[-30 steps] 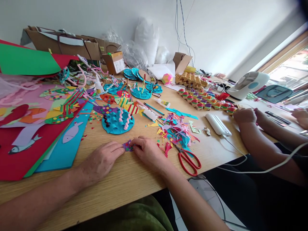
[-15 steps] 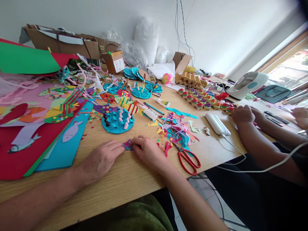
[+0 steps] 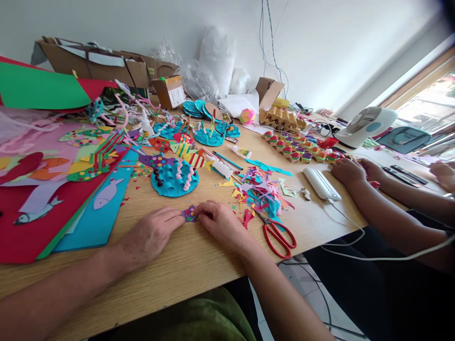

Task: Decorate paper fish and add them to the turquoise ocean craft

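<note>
Left hand: fingertips on the small purple paper piece; closure hidden.
Right hand: pinches its right end.
Purple piece: on the wooden surface, already dotted; remaining work unclear.
Striped yellow-green paper fish: beyond, seemingly finished.

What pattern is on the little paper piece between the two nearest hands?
The paper piece is purple with multicoloured dots, best seen in the head view.

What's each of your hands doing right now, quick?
Left hand: fingertips at the spotted purple paper cutout; whether gripping can't be told.
Right hand: fingers curled at its other end; pinching can't be told.
</note>
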`<action>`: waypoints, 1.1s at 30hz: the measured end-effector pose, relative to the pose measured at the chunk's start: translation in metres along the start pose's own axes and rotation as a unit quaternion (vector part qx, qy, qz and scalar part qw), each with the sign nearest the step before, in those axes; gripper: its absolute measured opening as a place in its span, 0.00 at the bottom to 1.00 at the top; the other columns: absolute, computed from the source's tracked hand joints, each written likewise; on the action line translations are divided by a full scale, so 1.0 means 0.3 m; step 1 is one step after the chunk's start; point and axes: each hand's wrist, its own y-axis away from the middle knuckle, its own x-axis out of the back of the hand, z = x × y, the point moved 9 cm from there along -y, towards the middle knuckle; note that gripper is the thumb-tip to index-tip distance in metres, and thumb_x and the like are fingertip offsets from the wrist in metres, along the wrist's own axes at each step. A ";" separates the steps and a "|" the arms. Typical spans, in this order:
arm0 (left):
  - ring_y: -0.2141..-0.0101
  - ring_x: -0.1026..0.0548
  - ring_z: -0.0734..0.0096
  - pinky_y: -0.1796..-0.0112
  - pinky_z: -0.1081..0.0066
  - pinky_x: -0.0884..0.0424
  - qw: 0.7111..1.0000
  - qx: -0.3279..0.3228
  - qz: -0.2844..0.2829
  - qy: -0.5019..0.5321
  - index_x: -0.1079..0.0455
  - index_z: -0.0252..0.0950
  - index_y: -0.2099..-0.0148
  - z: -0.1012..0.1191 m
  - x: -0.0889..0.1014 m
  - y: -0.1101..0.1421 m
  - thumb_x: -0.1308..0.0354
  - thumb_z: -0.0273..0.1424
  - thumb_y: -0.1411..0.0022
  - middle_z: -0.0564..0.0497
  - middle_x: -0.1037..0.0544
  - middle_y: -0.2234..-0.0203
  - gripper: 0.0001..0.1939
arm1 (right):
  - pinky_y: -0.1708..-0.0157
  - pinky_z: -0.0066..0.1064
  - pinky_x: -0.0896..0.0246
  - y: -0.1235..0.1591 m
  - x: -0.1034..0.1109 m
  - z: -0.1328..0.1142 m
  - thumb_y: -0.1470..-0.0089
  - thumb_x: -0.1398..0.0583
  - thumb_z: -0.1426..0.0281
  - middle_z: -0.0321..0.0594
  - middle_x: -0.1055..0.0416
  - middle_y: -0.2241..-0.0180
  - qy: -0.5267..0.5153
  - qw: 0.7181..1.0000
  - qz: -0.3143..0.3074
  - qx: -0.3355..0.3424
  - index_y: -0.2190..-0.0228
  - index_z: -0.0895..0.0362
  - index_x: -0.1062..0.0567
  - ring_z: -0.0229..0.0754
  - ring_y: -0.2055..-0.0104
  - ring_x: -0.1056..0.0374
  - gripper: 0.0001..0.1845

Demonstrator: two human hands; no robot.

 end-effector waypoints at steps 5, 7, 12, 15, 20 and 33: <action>0.61 0.26 0.64 0.60 0.66 0.27 1.000 -0.010 0.005 0.003 0.30 0.32 0.59 0.008 0.005 -0.002 0.61 0.16 0.42 0.44 0.23 0.63 0.20 | 0.67 0.24 0.42 0.002 -0.004 0.004 0.51 0.45 0.81 0.40 0.26 0.69 0.007 1.000 -0.003 -0.004 0.68 0.58 0.23 0.37 0.67 0.32 0.13; 0.62 0.26 0.63 0.60 0.66 0.27 1.000 -0.014 0.009 0.006 0.30 0.31 0.59 0.011 0.008 -0.003 0.61 0.16 0.42 0.43 0.23 0.63 0.20 | 0.67 0.24 0.42 0.002 -0.006 0.002 0.51 0.45 0.81 0.39 0.26 0.69 0.016 1.000 -0.004 -0.003 0.68 0.58 0.23 0.37 0.67 0.33 0.13; 0.61 0.26 0.63 0.59 0.66 0.28 1.000 -0.014 0.008 0.004 0.30 0.31 0.58 0.012 0.009 -0.005 0.61 0.16 0.42 0.44 0.23 0.63 0.20 | 0.66 0.24 0.43 0.005 -0.008 -0.004 0.51 0.45 0.81 0.39 0.26 0.68 0.030 0.999 -0.008 -0.006 0.67 0.57 0.23 0.37 0.67 0.32 0.14; 0.60 0.27 0.64 0.58 0.67 0.28 1.000 -0.004 0.002 0.003 0.30 0.32 0.58 0.007 0.007 -0.005 0.61 0.16 0.43 0.45 0.23 0.62 0.20 | 0.66 0.25 0.43 0.006 -0.007 -0.004 0.51 0.45 0.81 0.39 0.26 0.68 0.029 0.999 -0.009 -0.010 0.67 0.57 0.23 0.37 0.66 0.32 0.14; 0.60 0.27 0.66 0.58 0.67 0.28 1.000 0.012 -0.020 0.008 0.30 0.35 0.59 -0.002 -0.003 -0.005 0.61 0.16 0.44 0.47 0.23 0.63 0.21 | 0.65 0.24 0.42 0.004 -0.003 0.004 0.51 0.45 0.81 0.39 0.26 0.68 0.002 1.000 -0.003 -0.009 0.68 0.58 0.23 0.37 0.66 0.32 0.13; 0.60 0.27 0.65 0.58 0.67 0.28 1.000 0.010 -0.013 0.009 0.30 0.33 0.58 -0.001 0.001 -0.006 0.61 0.16 0.43 0.46 0.23 0.63 0.21 | 0.64 0.25 0.42 0.009 -0.007 -0.003 0.51 0.45 0.81 0.38 0.26 0.68 -0.012 1.000 -0.005 0.009 0.69 0.57 0.23 0.36 0.66 0.32 0.13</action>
